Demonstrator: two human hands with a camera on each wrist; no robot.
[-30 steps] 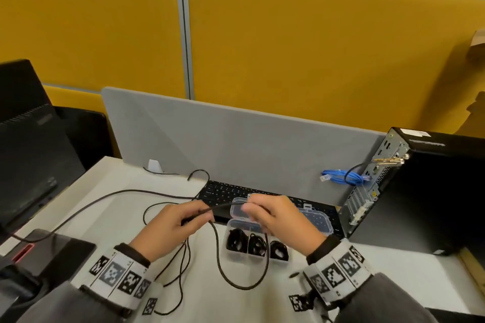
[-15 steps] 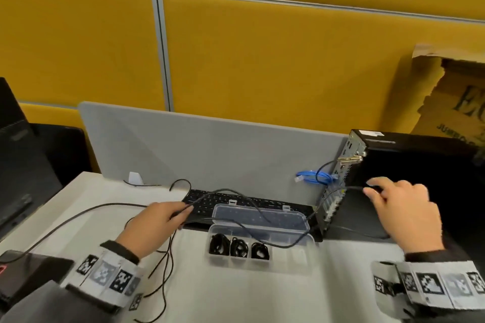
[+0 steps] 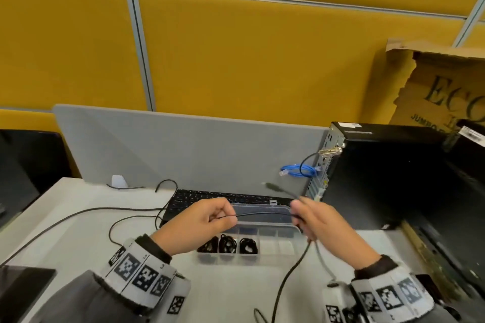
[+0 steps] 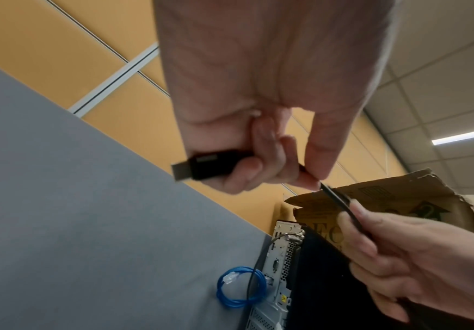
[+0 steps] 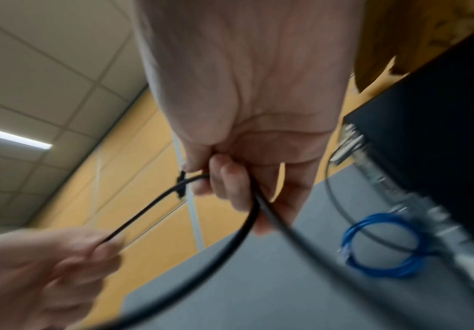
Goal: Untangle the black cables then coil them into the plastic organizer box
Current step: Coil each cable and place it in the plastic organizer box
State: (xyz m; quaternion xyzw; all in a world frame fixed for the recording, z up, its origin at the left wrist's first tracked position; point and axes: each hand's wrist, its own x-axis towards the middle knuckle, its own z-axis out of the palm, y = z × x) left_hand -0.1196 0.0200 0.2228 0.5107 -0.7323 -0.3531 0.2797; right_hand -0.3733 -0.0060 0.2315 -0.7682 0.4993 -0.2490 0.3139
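While half a second ago my right hand (image 3: pixel 325 223) was far out by the computer case (image 3: pixel 388 173) at the right end of the desk (image 3: pixel 225 288), it has now come back to the middle and grips the black cable (image 3: pixel 262 214) close to my left hand (image 3: pixel 199 225). I judge this to mean that the cable is pulled free of the tangle and that coiling can begin.

Nearest to me, the slack of the cable hangs down from the right hand toward the front edge of the desk. A little further, both hands are raised above the desk and turned toward each other, with a short straight piece of cable stretched between them. The left hand is closed on the plug (image 4: pixel 204 166) and pinches the cable just behind it, as the left wrist view shows. The right hand has its fingers curled round the cable; a second plug end (image 3: pixel 270 186) stands out behind it, blurred.

Under the hands lies the plastic box (image 3: pixel 283 233), its lid open; three compartments on the left side already hold black coils (image 3: pixel 228 244), and those to the right look empty. Behind it is a keyboard (image 3: pixel 210 195), with more loose cables (image 3: pixel 86 214) toward the left part of the desk. At the back stands a grey divider (image 3: pixel 183 149) with a blue cable (image 3: pixel 296 169) before it.
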